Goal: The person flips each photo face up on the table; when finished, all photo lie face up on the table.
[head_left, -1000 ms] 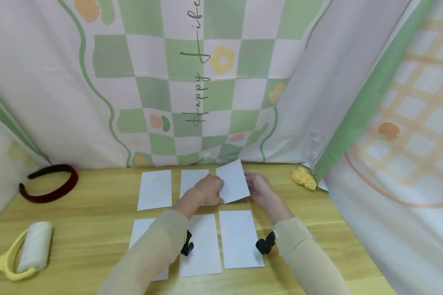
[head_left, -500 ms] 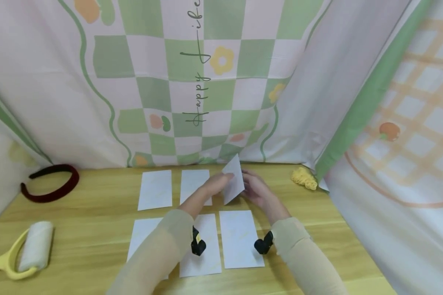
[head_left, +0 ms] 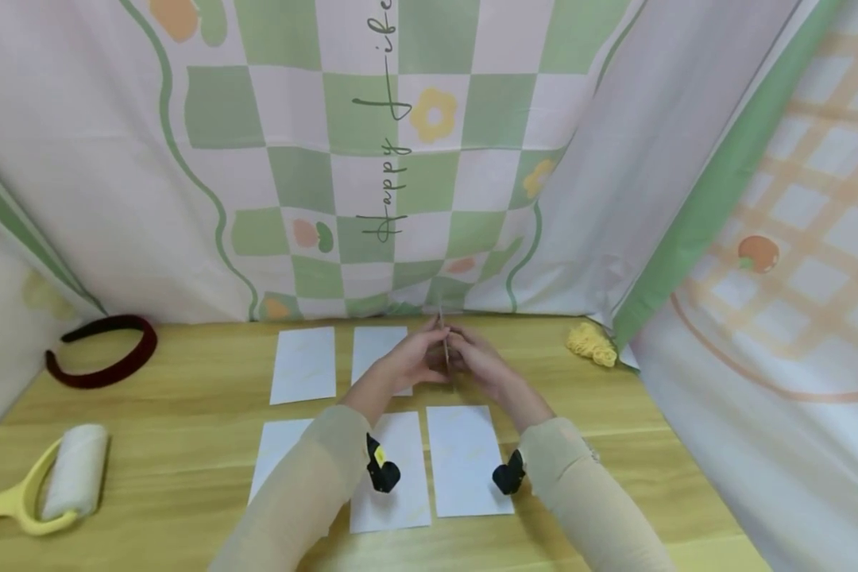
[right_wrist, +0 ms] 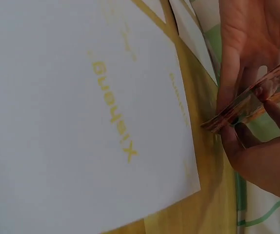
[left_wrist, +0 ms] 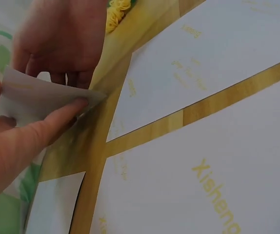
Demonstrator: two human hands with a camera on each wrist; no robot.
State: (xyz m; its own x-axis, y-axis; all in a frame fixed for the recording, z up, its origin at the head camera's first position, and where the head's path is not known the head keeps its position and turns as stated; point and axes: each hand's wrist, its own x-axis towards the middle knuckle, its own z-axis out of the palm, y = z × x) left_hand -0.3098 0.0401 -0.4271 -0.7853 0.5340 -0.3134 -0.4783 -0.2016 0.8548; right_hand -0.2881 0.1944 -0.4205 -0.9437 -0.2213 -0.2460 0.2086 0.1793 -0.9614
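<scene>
Between both hands a photo (right_wrist: pixel 247 101) stands on edge above the back of the table, its glossy picture side towards the right hand and its white back (left_wrist: pixel 32 97) towards the left. From the head it shows only as a thin upright line. My left hand (head_left: pixel 404 361) pinches it from the left, thumb and fingers near its edges. My right hand (head_left: pixel 489 365) holds it from the right, fingertips curled at its edges. Several white-backed sheets lie face down nearby; one (head_left: pixel 469 461) is just in front of the hands, another (head_left: pixel 375 349) partly behind the left hand.
At the left are a dark red headband (head_left: pixel 103 377) and a yellow-handled lint roller (head_left: pixel 75 473). A bundle of yellow yarn (head_left: pixel 591 344) sits at the back right. A patterned curtain (head_left: pixel 365 262) closes off the wooden table's (head_left: pixel 186 445) back edge.
The photo has turned from showing its white back to the head camera to standing edge-on. The left hand has shifted right along it, and the two hands are closer together.
</scene>
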